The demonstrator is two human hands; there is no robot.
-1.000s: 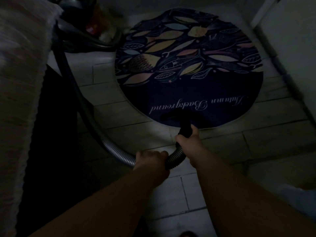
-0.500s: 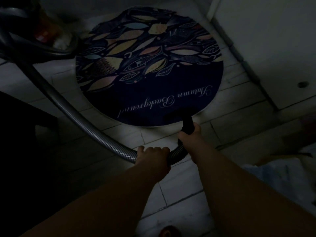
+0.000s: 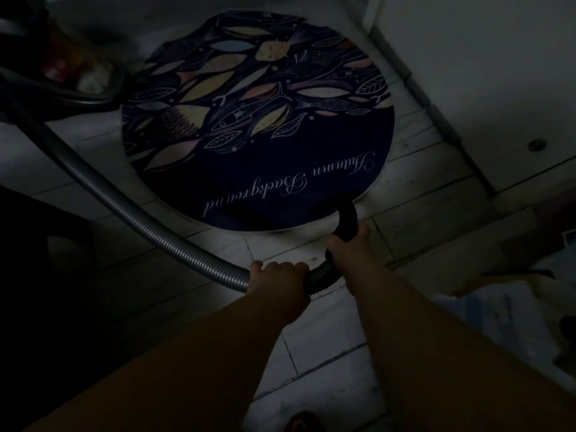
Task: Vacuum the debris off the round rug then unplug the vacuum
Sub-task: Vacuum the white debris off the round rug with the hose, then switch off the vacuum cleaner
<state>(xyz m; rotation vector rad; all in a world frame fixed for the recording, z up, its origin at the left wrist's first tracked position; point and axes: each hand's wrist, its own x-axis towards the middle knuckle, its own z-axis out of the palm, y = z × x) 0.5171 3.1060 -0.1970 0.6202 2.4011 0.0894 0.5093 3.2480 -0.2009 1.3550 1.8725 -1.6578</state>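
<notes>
Your nozzle has slid right along the round rug edge; right hand gripping it, left hand clasping the hose, sweep slow passes inward.

ribbed grey hose, printed cloth rug

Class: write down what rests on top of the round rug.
The black nozzle meets the round rug at its near edge, gripped by the right hand. Its mouth and the rug patch beneath are covered.

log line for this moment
step: vacuuming | left hand: grips hose | right hand: grips nozzle | nozzle: at round rug edge
</notes>
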